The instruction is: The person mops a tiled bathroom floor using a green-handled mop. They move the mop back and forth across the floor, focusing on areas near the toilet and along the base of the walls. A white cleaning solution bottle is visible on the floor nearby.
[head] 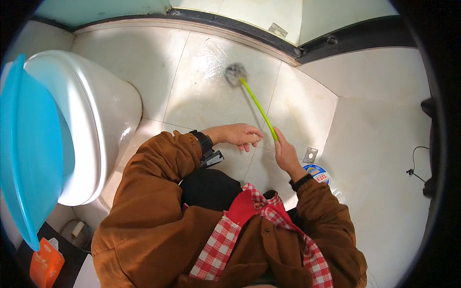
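My right hand (285, 150) is closed around the lower end of the yellow-green handle of a long scrubbing brush (258, 104). The brush's round grey head, slightly blurred, lies against the wet tiled floor (196, 77) near the door sill. To the left of the handle, my left hand (244, 136) hangs over the floor with bent fingers parted and nothing in them. A dark band with a device is strapped to the left wrist.
A white toilet (119, 104) stands at left, with a light-blue plastic basin (34, 144) on it. An orange tissue pack (47, 262) lies below. Right of me are a floor drain (310, 155) and a round tub with a printed lid (317, 173). A dark door track (230, 28) crosses the far side.
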